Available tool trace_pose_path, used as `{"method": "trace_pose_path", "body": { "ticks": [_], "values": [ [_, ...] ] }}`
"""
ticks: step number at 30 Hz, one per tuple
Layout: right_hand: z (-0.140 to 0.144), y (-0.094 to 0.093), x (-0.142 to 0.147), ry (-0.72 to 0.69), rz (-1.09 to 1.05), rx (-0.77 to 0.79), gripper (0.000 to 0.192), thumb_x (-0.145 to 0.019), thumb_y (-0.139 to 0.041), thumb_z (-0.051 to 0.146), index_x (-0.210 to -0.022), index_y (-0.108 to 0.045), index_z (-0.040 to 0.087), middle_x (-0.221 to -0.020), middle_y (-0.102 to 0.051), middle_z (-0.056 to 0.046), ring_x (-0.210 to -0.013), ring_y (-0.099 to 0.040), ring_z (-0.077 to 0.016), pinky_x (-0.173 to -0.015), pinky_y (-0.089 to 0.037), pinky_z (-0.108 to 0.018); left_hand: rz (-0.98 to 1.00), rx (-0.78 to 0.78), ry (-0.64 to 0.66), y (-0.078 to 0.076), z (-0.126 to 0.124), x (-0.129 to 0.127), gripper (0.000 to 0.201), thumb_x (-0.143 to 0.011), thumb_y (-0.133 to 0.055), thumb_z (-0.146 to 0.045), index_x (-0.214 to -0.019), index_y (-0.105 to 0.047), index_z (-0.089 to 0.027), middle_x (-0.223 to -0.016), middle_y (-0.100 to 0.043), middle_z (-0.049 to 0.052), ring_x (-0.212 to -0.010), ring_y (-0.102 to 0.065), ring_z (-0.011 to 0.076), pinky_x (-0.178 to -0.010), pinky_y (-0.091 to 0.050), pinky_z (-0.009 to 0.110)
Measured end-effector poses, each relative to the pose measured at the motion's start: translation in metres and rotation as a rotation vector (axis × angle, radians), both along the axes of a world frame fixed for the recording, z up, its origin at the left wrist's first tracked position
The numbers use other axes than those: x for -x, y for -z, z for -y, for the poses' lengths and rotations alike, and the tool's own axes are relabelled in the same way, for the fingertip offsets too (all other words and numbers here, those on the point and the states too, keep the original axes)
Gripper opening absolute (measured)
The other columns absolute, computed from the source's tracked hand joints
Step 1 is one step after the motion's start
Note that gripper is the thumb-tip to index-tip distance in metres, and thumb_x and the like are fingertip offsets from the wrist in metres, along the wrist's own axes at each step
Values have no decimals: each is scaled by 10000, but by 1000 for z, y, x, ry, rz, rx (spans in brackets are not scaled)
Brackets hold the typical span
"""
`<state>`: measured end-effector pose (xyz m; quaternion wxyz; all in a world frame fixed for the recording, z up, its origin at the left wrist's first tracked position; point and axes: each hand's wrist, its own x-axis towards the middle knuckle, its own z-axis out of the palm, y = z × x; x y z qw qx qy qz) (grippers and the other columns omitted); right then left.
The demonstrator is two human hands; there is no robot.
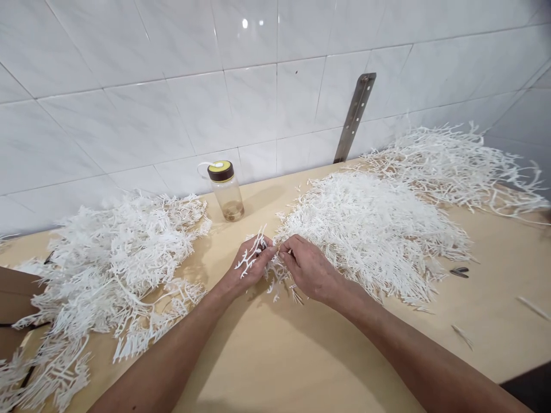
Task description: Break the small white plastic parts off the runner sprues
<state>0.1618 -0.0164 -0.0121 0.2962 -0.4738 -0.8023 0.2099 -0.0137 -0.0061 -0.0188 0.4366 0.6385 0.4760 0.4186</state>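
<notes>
While both hands meet at frame centre over the wooden surface [275, 355], the left hand [247, 267] has its grip closed on a white branching plastic sprig [252, 255] and the right hand [307, 269] pinches its end; pulling close to the joint should avoid snapping tines. Beyond lie the sprig heap [370, 229] and the bottle [227, 190].

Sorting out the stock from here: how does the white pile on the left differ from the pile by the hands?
The left pile lies spread loose and flat, with no hand on it; the middle pile is mounded denser, and the right hand rests at its edge. The left hand holds a white sprig between them. Both piles are white branching plastic pieces on the wooden table.
</notes>
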Motion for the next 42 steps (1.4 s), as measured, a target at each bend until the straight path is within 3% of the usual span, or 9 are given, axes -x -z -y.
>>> {"method": "trace_pose_path", "body": {
  "ticks": [5,9,14,18,22,28,31,36,42],
  "values": [
    [2,6,5,53,152,-95,143,-969,-391,132,-872,-481,187,-845,-569,-74,-646,-485,-169,-562,-337,-297,43,-9,29,5,2,0,268,-844,-620,-457,-813,-553,-200,-648,-494,-38,-585,-437,115,-567,-367,240],
    [-8,5,-2,274,82,-64,171,-908,-422,89,-786,-476,195,-751,-567,-69,-585,-480,-156,-509,-334,-280,33,-55,1,1,7,-6,275,-827,-647,-451,-785,-545,-199,-615,-457,-53,-539,-398,93,-532,-344,227],
    [-19,-14,-25,459,-125,-60,113,-902,-481,228,-795,-511,206,-662,-583,-32,-551,-502,-163,-506,-367,-288,257,194,-6,-3,5,-8,354,-759,-708,-507,-846,-547,-205,-611,-465,-72,-445,-347,54,-420,-269,192],
    [-24,-19,-40,542,-195,-211,104,-889,-538,266,-942,-561,178,-844,-658,-87,-609,-556,-175,-609,-440,-334,387,311,-24,-4,0,-6,409,-701,-761,-508,-823,-523,-199,-649,-511,-68,-415,-319,24,-379,-209,160],
    [-23,-13,-38,397,-170,-312,174,-918,-494,262,-866,-642,186,-983,-687,-110,-660,-575,-172,-669,-465,-340,402,314,-15,-3,-2,-4,414,-691,-778,-494,-821,-527,-191,-647,-520,-67,-409,-322,18,-374,-195,156],
    [-12,-10,-13,136,-197,117,259,-897,-538,339,-1013,-714,189,-769,-709,-40,-615,-588,-167,-577,-444,-292,271,177,-5,1,-1,-4,365,-747,-731,-496,-836,-563,-185,-624,-485,-62,-470,-389,52,-431,-279,188],
    [-9,-8,-8,13,-207,217,251,-892,-534,331,-968,-733,198,-763,-711,-24,-621,-575,-157,-578,-421,-281,182,93,-22,2,-1,-4,340,-785,-698,-490,-848,-578,-178,-629,-471,-55,-507,-391,65,-462,-290,198],
    [-9,-4,-8,8,-232,264,199,-872,-533,308,-790,-663,182,-695,-645,-3,-578,-508,-132,-549,-377,-261,195,127,-43,3,-1,-3,333,-781,-706,-485,-864,-583,-187,-618,-476,-62,-492,-392,65,-470,-286,203],
    [-8,-1,-2,80,-210,214,103,-850,-524,235,-808,-607,190,-692,-605,4,-589,-505,-137,-546,-369,-257,313,296,-23,-4,-1,-5,401,-695,-783,-494,-864,-583,-190,-610,-515,-62,-462,-408,54,-451,-285,190]
  ]
}}
